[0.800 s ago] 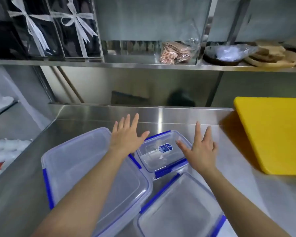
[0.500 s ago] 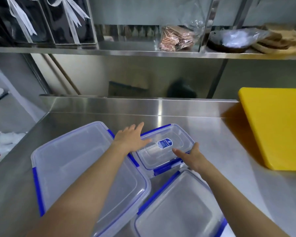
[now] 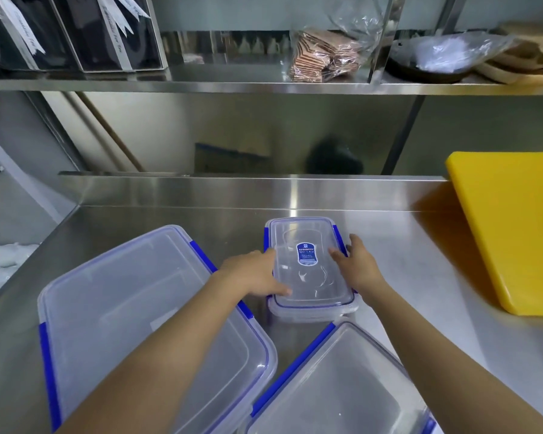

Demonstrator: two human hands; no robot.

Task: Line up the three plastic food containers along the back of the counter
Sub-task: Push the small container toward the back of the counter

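Observation:
Three clear plastic containers with blue clips sit on the steel counter (image 3: 389, 245). The small container (image 3: 308, 277), with a blue label on its lid, is in the middle with its long side pointing toward the back wall. My left hand (image 3: 254, 272) grips its left edge and my right hand (image 3: 356, 264) grips its right edge. The large container (image 3: 132, 308) lies at the front left, partly under my left forearm. A medium container (image 3: 342, 386) lies at the front right, cut off by the frame's bottom edge.
A thick yellow cutting board (image 3: 514, 230) lies on the counter at the right. A raised steel backsplash (image 3: 201, 191) runs along the back. Above it a shelf (image 3: 232, 86) holds black boxes with ribbons, a bag of wafers and a covered pan.
Both hands dropped from open above the small container to gripping its sides. The container turned from slanted to lengthwise and shifted slightly right, away from the large container.

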